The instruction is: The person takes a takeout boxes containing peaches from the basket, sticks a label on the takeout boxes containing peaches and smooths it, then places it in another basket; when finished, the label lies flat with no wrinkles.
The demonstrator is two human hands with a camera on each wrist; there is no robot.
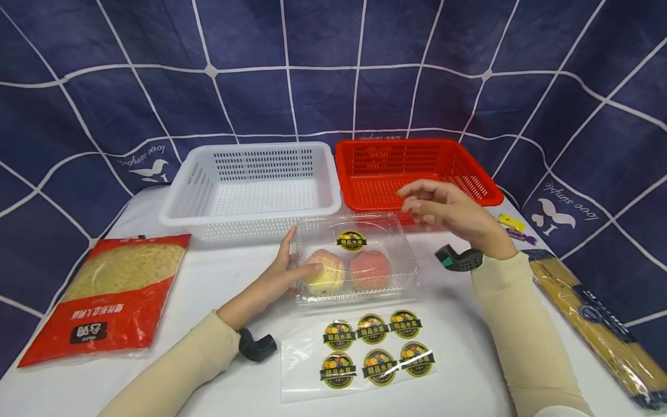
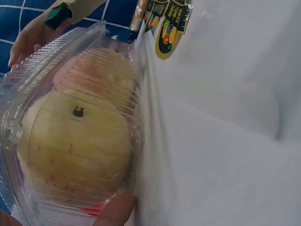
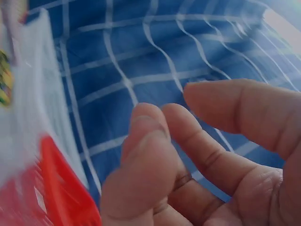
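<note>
While our left hand (image 1: 283, 271) rests flat-fingered against the clear fruit box (image 1: 356, 258) on the white surface (image 1: 229, 278), our right hand (image 1: 443, 213) hovers above it, loosely curled, holding nothing

pale fruit (image 2: 75, 146) in clear clamshell (image 2: 28, 80)

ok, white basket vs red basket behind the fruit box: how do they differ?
Colour: the white basket is white, the red basket red. Place: the white basket sits on the left, the red basket on the right, close side by side. Cover: the right hand hovers in front of the red basket and hides part of it; the white basket shows whole. Both are rectangular perforated plastic, open-topped, with nothing visible inside.
</note>
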